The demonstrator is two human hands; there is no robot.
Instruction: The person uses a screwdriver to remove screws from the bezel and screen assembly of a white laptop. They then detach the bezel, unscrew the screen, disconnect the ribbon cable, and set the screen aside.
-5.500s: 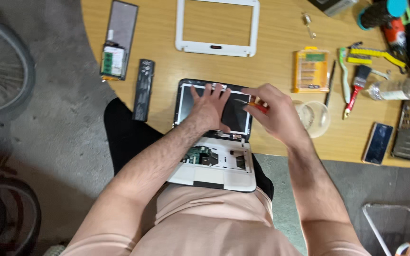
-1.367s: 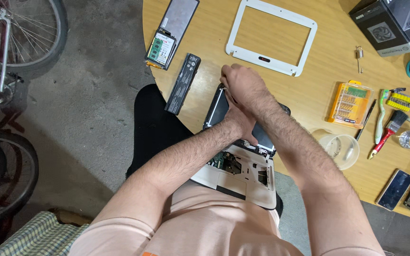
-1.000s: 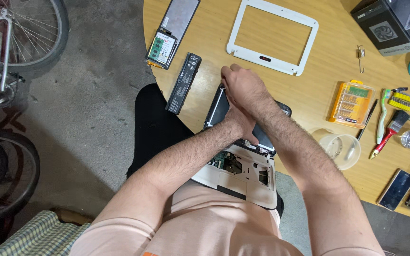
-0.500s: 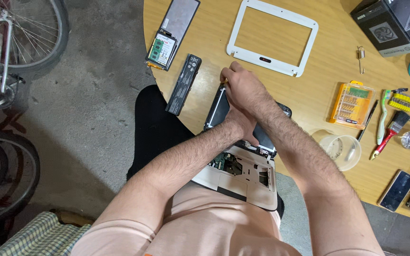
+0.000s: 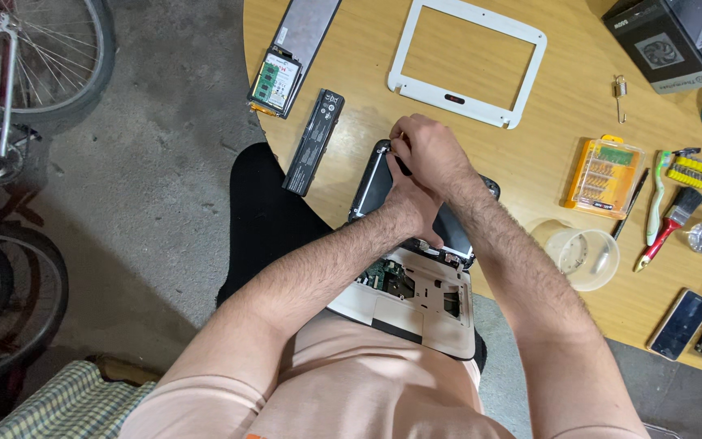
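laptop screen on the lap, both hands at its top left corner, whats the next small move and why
Probably keep working that corner: the right hand pinches a dark tool at the laptop screen edge while the left hand braces the panel. The white bezel already lies on the table.

Over a small white opened laptop [image 5: 416, 293] propped between the person's lap and the round wooden table [image 5: 546, 97], the right hand [image 5: 432, 150] pinches what seems a dark tool at the dark screen panel's [image 5: 371, 183] top corner. The left hand [image 5: 408, 213], mostly hidden beneath it, rests on that panel. A white plastic screen bezel [image 5: 465, 61] and a black bar-shaped battery [image 5: 314, 142] lie nearby.
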